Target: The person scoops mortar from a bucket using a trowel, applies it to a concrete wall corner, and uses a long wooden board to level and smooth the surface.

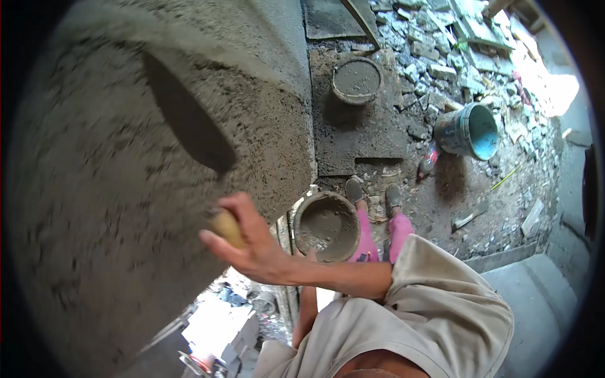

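My right hand [242, 233] grips the yellow handle [225, 228] of a pointed trowel, its dark blade [186, 110] raised against the rough, mortar-covered wall [88, 189] on my left. Below, a round bucket [326, 220] of wet grey mortar sits at the wall's edge, beside my feet. My left hand [310, 255] is at this bucket's near rim, mostly hidden behind my right forearm, so its grip is unclear.
A second mortar bucket [357, 79] stands farther off. A blue bucket [466, 132], a plastic bottle [428, 162] and heaps of broken rubble [441, 69] lie to the right. A pale ledge [523, 296] runs at lower right.
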Motion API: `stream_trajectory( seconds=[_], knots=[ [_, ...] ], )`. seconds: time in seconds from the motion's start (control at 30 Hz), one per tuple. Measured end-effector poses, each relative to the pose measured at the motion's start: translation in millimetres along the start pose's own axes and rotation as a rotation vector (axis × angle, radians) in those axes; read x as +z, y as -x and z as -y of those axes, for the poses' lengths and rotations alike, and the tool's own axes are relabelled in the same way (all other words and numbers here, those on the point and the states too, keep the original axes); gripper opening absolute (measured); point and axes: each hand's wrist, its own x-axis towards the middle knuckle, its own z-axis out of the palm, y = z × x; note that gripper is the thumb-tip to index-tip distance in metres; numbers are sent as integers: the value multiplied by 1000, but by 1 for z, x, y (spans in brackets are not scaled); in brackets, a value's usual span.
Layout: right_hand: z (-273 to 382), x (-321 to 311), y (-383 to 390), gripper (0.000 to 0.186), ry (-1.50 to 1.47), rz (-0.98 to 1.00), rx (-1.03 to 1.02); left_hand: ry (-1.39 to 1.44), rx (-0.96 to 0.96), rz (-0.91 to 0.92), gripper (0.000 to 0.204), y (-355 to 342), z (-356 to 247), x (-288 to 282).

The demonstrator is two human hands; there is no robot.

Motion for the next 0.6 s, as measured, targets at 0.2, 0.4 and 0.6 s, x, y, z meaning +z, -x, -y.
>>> stream_trajectory(
  seconds=[0.2,0.4,0.6],
  knots=[
    [-37,-167,107,37,801,373,-111,-107,155,-135,47,46,-68,-14],
    [-28,-240,163,30,1268,443,98,-84,317,-157,50,91,-128,4],
    [51,-278,203,31,1320,504,6,111,424,-187,61,141,-142,-24]
  ],
)
